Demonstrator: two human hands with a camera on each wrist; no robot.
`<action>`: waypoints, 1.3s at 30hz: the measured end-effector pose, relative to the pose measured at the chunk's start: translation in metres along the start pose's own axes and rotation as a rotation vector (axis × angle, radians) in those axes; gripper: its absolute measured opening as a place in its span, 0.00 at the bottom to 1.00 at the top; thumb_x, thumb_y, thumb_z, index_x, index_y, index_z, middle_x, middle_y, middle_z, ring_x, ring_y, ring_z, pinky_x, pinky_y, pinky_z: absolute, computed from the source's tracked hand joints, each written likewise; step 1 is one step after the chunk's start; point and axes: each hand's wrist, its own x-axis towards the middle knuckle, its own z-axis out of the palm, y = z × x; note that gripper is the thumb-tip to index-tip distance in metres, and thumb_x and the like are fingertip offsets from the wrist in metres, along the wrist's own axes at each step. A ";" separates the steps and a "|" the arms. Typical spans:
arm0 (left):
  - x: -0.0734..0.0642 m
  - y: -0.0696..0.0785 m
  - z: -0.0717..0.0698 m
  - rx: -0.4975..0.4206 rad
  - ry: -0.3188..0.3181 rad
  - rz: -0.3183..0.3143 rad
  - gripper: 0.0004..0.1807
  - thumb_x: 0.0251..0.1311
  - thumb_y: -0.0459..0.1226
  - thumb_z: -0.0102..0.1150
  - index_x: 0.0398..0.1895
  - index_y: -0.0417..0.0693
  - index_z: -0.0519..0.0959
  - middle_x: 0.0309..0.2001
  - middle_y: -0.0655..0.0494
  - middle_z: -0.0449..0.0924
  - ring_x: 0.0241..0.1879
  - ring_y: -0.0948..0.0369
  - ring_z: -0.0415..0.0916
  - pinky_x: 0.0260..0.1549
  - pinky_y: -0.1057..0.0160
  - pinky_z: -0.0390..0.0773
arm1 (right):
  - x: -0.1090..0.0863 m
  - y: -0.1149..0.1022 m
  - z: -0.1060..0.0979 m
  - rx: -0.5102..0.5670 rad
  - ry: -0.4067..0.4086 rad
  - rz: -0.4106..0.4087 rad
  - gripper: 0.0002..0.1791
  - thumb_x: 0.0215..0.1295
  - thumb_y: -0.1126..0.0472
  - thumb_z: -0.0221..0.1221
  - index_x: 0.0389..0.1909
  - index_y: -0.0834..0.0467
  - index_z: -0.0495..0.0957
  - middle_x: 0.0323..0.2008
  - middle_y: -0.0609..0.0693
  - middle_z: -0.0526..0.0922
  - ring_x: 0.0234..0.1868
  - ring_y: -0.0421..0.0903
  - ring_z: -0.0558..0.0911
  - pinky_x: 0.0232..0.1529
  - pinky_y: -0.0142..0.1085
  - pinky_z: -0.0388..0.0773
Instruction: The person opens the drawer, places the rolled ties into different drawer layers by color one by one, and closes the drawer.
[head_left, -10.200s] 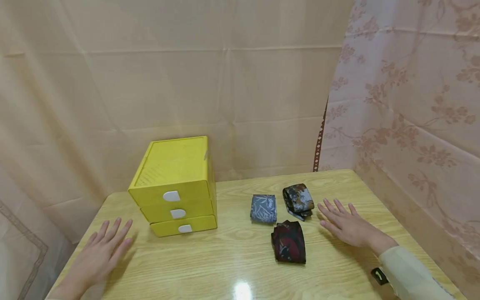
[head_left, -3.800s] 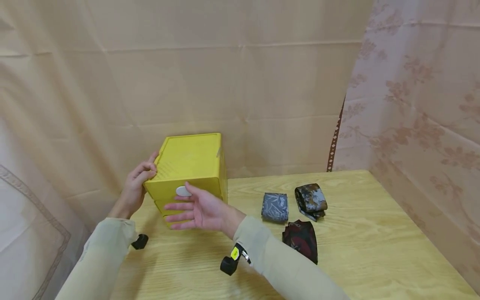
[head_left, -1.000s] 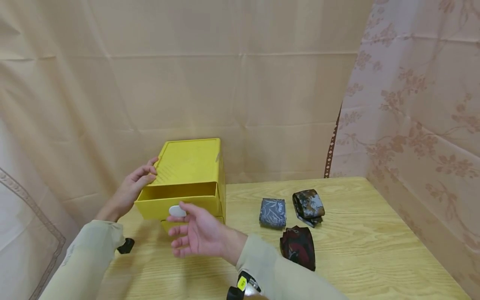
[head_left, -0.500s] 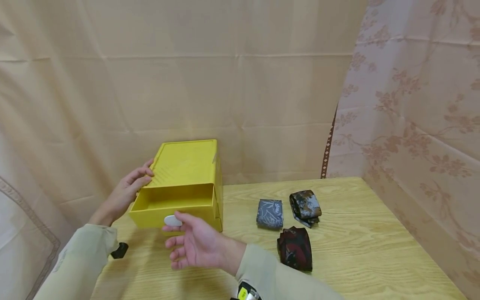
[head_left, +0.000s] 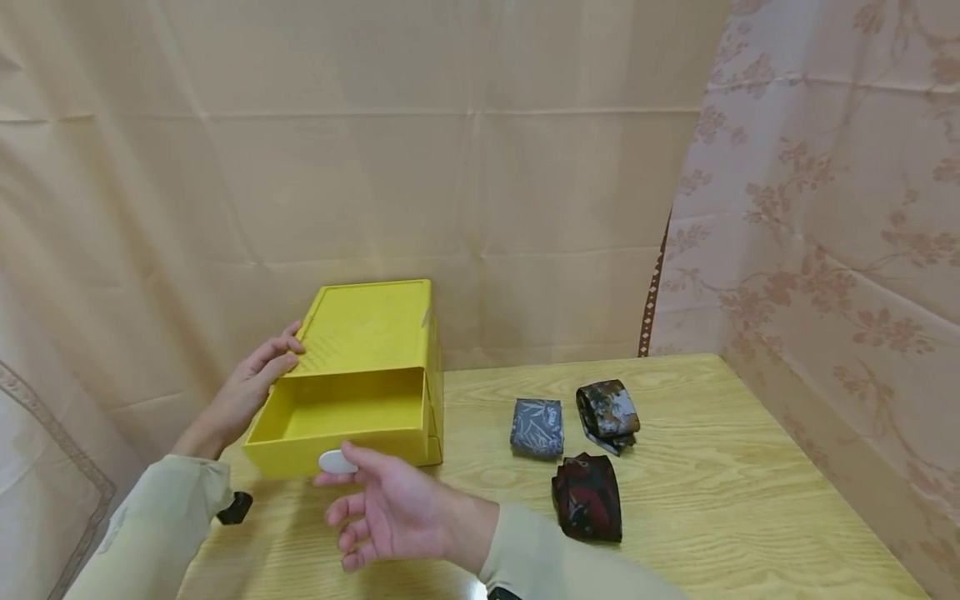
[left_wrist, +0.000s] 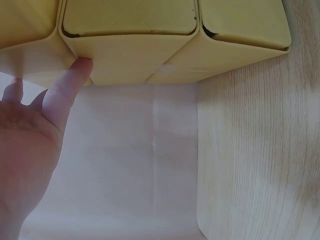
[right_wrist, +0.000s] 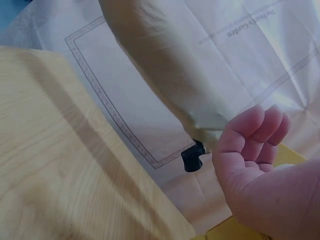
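A yellow drawer unit (head_left: 371,321) stands at the back left of the wooden table. Its top drawer (head_left: 262,454) is pulled well out, showing bare yellow walls inside. At the drawer's front, my right hand (head_left: 408,500) pinches the oval white handle (head_left: 337,462) between thumb and index finger; the other fingers are loosely bent below. My left hand (head_left: 243,392) rests against the unit's upper left edge. In the left wrist view, a fingertip (left_wrist: 82,67) presses the unit's side wall (left_wrist: 120,57). The right wrist view shows the right palm and bent fingers (right_wrist: 252,132).
Three folded, patterned cloth strips lie right of the unit: a grey leaf-print one (head_left: 537,428), a brown-grey one (head_left: 609,414) and a dark red one (head_left: 587,498). Cream curtains (head_left: 480,183) hang behind the table (head_left: 712,467). A black camera (head_left: 235,507) sits under the left wrist.
Earlier, both hands lay apart on the table and the drawers were shut. The right hand has since drawn the top drawer out toward me, farther over the last second, while the left stays against the unit.
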 end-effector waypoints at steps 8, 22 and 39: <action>-0.003 0.002 -0.001 0.079 -0.006 -0.052 0.15 0.80 0.49 0.41 0.58 0.51 0.69 0.82 0.56 0.39 0.79 0.43 0.36 0.51 0.71 0.71 | -0.010 0.009 0.003 -0.003 -0.025 0.032 0.29 0.74 0.32 0.45 0.61 0.49 0.69 0.29 0.43 0.76 0.25 0.41 0.73 0.34 0.36 0.73; -0.003 0.000 0.000 -0.027 -0.007 0.014 0.10 0.81 0.43 0.42 0.56 0.54 0.71 0.82 0.53 0.37 0.80 0.48 0.33 0.49 0.74 0.76 | -0.017 0.022 0.009 -0.029 -0.011 0.062 0.31 0.73 0.30 0.45 0.65 0.46 0.67 0.28 0.43 0.75 0.24 0.39 0.73 0.29 0.30 0.70; -0.004 -0.001 0.004 -0.045 0.006 0.044 0.10 0.81 0.41 0.43 0.56 0.52 0.72 0.82 0.48 0.39 0.80 0.51 0.34 0.52 0.78 0.71 | -0.024 0.031 0.013 -0.024 -0.020 0.100 0.32 0.75 0.32 0.44 0.69 0.47 0.66 0.30 0.44 0.74 0.28 0.37 0.74 0.32 0.29 0.73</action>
